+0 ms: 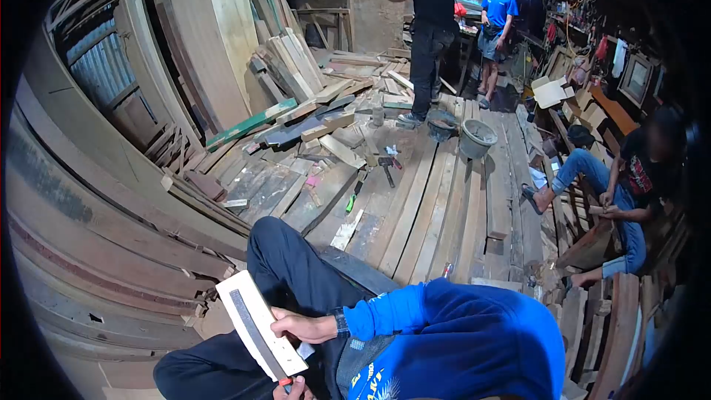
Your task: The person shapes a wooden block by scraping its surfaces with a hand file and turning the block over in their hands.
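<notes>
A pale, short wooden board (241, 298) lies tilted over my crossed legs. My right hand (307, 327) grips its right edge, thumb on the upper face and the other fingers mostly hidden beneath. Flat along the board's face rests a file (255, 332), a long dark narrow bar with an orange-red handle. At the bottom edge of the view, my left hand (294, 390) is closed around that handle and is partly cut off.
Planks (437, 200) cover the floor ahead. A hammer (386, 170) and a green-handled tool (354, 196) lie there, with a bucket (478, 138) farther off. Stacked boards line the left. One person (637, 178) sits at right; two others stand at the back.
</notes>
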Action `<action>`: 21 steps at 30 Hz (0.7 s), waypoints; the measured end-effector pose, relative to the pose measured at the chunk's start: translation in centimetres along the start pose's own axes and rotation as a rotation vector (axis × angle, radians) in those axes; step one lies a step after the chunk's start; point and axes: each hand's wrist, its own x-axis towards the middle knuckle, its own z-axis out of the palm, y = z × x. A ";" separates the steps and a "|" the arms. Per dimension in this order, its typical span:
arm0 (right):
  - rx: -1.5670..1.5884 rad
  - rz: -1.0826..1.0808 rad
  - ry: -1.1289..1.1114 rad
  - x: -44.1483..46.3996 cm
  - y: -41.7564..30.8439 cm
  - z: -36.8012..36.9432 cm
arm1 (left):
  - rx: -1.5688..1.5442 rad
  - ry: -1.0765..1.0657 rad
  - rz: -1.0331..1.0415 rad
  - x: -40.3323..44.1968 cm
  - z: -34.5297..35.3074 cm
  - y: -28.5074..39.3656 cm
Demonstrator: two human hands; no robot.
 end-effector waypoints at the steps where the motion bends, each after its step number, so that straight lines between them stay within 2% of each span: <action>1: 0.004 0.000 0.012 -0.1 -0.3 0.3 | -0.144 -0.051 -0.103 0.1 0.1 0.6; 2: 0.004 -0.002 0.014 -0.1 -1.0 0.1 | -0.290 -0.106 -0.204 0.2 0.5 1.1; 3: -0.012 -0.041 0.027 -0.1 -1.7 -0.1 | -0.075 0.021 0.049 -0.9 1.4 0.6; 5: 0.025 -0.162 0.066 1.0 -2.2 -0.7 | -0.024 0.011 0.039 -0.5 0.9 0.4; 10: -0.002 -0.159 0.085 1.1 -1.8 -1.5 | 0.141 -0.001 0.031 -0.5 0.8 0.7; 11: 0.022 -0.108 0.082 -0.9 -4.1 1.3 | 0.103 -0.006 0.004 -0.4 0.8 0.7; 14: -0.014 -0.001 0.032 0.2 0.0 0.1 | 0.013 0.063 -0.031 -1.0 1.6 1.3; 16: -0.004 -0.035 -0.002 0.9 0.4 -0.7 | 0.045 0.104 -0.027 -0.7 0.9 0.9; 17: 0.021 0.089 0.014 -1.1 -3.5 0.7 | -0.103 0.020 -0.079 0.0 -0.3 0.2; 18: -0.060 -0.086 0.031 0.5 -2.0 -0.9 | -0.255 -0.064 -0.130 0.5 -1.3 -0.5; 19: -0.017 -0.114 0.055 0.9 -2.3 -1.0 | -0.009 0.015 -0.043 0.1 -0.5 -0.1; 21: 0.000 -0.164 0.094 0.9 -3.0 -1.4 | 0.010 0.023 -0.031 -0.3 0.1 0.4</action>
